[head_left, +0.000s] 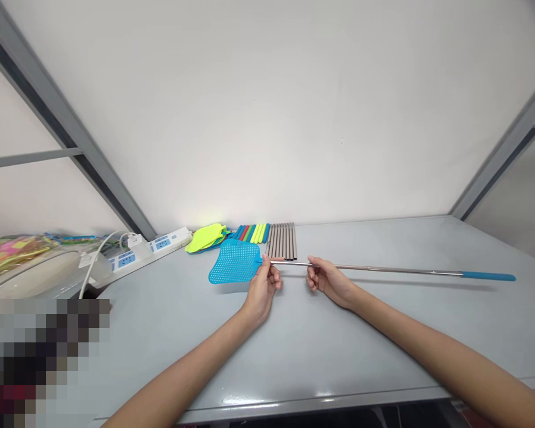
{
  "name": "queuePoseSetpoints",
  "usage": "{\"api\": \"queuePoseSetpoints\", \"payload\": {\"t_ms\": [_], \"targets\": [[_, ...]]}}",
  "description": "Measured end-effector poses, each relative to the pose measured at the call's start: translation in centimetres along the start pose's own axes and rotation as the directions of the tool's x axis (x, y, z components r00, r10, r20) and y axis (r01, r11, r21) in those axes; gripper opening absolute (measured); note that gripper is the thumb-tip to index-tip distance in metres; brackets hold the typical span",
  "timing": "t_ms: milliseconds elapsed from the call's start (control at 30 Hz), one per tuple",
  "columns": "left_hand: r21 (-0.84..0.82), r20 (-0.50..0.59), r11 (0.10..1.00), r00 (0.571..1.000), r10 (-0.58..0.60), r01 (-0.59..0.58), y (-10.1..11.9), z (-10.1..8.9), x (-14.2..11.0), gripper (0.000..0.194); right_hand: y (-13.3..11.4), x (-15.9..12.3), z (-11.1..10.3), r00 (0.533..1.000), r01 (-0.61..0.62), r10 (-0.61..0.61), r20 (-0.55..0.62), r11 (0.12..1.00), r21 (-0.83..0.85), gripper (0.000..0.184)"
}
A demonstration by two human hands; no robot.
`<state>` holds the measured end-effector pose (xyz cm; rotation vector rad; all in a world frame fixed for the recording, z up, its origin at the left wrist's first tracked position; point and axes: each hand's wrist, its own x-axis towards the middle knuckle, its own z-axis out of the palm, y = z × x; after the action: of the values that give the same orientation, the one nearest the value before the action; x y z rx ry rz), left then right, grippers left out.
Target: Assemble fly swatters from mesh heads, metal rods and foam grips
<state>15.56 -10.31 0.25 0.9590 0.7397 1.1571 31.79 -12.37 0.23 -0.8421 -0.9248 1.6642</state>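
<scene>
A blue fly swatter (235, 261) with a long, extended metal rod lies level across the view, just above the tabletop. My left hand (263, 285) is closed on it where the perforated blue head meets the rod. Farther right along the same rod, my right hand (330, 280) pinches the metal between thumb and fingers. The rod ends at the far right in a blue grip (488, 276). Behind my hands is a row of metal rods (285, 241). Left of them lie coloured grips (253, 233) and a stack of yellow and blue swatter heads (207, 236).
A white power strip (148, 252) with plugs and cables runs along the table's left side. Beyond it are bags of colourful items (22, 255). A white wall (294, 119) stands behind the grey table (294, 356), with metal frame posts at both sides.
</scene>
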Motion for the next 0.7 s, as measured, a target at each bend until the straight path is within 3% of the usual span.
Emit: {"api": "queuePoseSetpoints", "payload": {"t_ms": [200,333,533,633,700], "targets": [[-0.039,-0.191,0.993,0.976,0.105,-0.115,0.3,-0.2,0.3,0.039,-0.4,0.1,-0.8,0.988,0.101,-0.101,-0.113,0.995,-0.006,0.037],[0.028,-0.197,0.990,0.970,0.139,-0.137,0.4,-0.2,0.2,0.035,-0.5,0.0,-0.8,0.985,0.127,-0.134,-0.106,0.989,-0.069,0.044],[0.252,-0.004,0.959,0.991,0.137,-0.132,0.2,0.1,-0.3,0.034,-0.5,-0.2,-0.6,0.991,0.133,-0.136,-0.014,0.980,-0.147,0.046],[0.344,0.157,0.934,0.987,0.045,-0.097,0.2,0.2,-0.6,0.041,-0.4,-0.4,-0.5,0.992,0.120,-0.107,0.066,0.960,-0.251,0.048],[0.390,0.277,0.920,0.958,-0.075,-0.040,0.3,0.1,-0.8,0.048,-0.5,-0.7,-0.4,0.989,0.112,-0.073,0.131,0.938,-0.329,0.050]]}}
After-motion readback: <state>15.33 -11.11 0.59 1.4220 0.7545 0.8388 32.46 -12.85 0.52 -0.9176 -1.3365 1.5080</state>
